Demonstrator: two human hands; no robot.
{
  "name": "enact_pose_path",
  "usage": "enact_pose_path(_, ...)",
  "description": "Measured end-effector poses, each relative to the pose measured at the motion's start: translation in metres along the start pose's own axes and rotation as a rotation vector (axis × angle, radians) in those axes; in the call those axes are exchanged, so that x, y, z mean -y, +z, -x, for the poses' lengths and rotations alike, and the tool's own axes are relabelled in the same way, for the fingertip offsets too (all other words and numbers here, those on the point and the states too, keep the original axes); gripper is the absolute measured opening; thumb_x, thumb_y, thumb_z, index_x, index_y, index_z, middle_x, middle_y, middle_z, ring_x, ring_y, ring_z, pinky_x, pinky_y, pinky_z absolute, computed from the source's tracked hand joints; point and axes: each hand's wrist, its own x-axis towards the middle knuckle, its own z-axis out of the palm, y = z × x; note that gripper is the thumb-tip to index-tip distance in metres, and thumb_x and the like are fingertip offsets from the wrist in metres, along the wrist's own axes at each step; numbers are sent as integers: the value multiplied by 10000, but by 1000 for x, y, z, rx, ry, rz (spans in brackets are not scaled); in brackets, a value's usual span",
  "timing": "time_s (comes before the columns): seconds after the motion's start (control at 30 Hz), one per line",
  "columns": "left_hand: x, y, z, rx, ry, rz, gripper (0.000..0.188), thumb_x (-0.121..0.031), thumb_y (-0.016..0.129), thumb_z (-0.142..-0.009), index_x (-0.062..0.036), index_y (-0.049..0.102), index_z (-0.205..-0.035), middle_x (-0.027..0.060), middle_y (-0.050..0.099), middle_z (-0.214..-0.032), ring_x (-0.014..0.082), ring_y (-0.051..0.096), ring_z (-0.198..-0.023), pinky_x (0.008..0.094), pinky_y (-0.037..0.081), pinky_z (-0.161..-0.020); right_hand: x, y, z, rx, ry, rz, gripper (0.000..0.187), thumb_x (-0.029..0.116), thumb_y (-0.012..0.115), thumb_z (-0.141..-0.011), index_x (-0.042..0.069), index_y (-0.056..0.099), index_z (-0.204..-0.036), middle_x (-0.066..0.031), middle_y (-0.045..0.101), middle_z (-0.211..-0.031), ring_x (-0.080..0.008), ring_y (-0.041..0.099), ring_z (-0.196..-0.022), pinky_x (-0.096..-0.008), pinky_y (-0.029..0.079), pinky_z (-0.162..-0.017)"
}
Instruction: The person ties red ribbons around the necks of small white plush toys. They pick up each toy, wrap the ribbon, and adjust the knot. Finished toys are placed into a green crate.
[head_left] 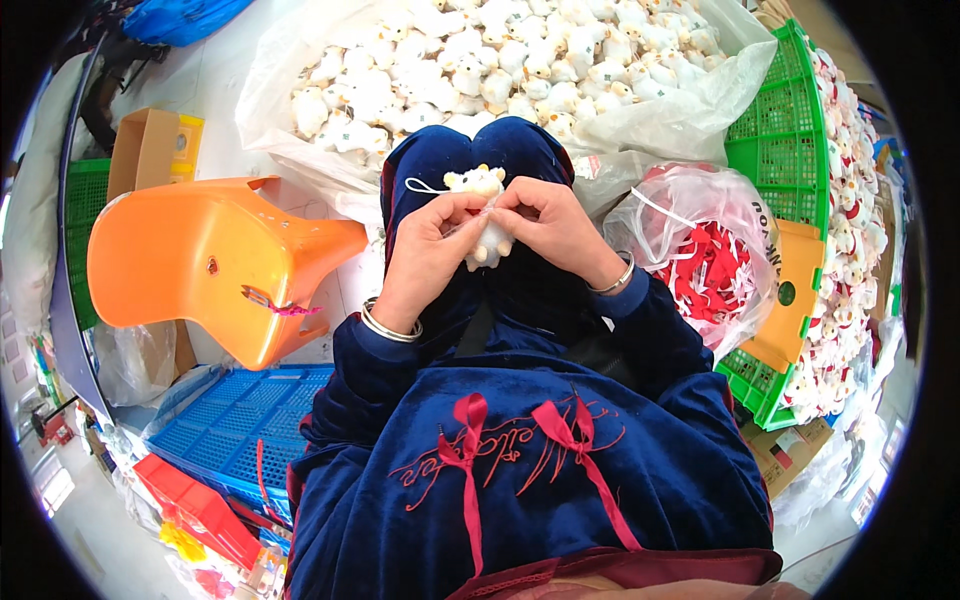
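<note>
Toy (492,242) is white and fluffy, yellowish on top

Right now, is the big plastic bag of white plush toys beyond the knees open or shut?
Open: the plastic bag has its edges spread wide apart, and the heaped plush toys show uncovered between them.

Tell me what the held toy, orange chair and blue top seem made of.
Held toy: probably plush fabric, matte, judging by its fuzzy surface. Orange chair: likely moulded plastic, semi-glossy, with smooth curves and pale highlights. Blue top: looks like velvet, with sheen shifting along its folds.
</note>
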Motion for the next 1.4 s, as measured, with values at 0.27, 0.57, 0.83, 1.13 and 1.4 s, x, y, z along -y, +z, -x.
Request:
enact_pose_path(0.27, 3, 2, 0, -52, 212, -244, 162, -94, 673, -971, 15, 739, -1072, 84, 735, -922, 107, 677, -842, 263, 534, -734, 3, -4, -1, 24, -135, 169, 144, 117, 695, -950, -12, 675, -888, -68, 609, -774, -135, 564, -678, -302, 450, -618)
enact_pose_path(0.57, 1, 5, 0, -118, 443, -624, 98, -79, 698, -916, -46, 725, -1005, 100, 648, -932, 250, 649, -821, 335, 532, -756, 8, -1, 3, -68, -178, 265, 92, 72, 649, -948, -19, 664, -952, -131, 637, -828, -265, 633, -724, -352, 503, -669)
enact_pose_path(0.83, 7, -3, -3, -69, 831, -935, 184, -92, 750, -819, -98, 723, -1000, 87, 664, -1093, 311, 654, -976, 390, 547, -830, 23, -3, 0, 1, -133, 455, 148, 116, 608, -936, -21, 662, -944, -220, 665, -841, -411, 660, -818, -438, 528, -734)
enact_pose_path(1.13, 18, 11, 6, -185, 355, -333, 56, -30, 688, -935, 8, 712, -969, 41, 599, -842, 121, 574, -748, 251, 452, -678, 18, -34, -3, 374, 397, 11, 202, 195, 632, -965, 28, 700, -876, -22, 662, -727, -102, 600, -619, -258, 463, -537)
enact_pose_path(1.4, 13, 9, -1, -153, 231, -174, 132, -99, 693, -958, 25, 719, -996, 21, 627, -901, 75, 595, -752, 232, 480, -665, 11, -28, -2, 304, 268, -208, 179, 220, 709, -961, 47, 751, -984, 19, 706, -831, -43, 598, -693, -203, 446, -591)
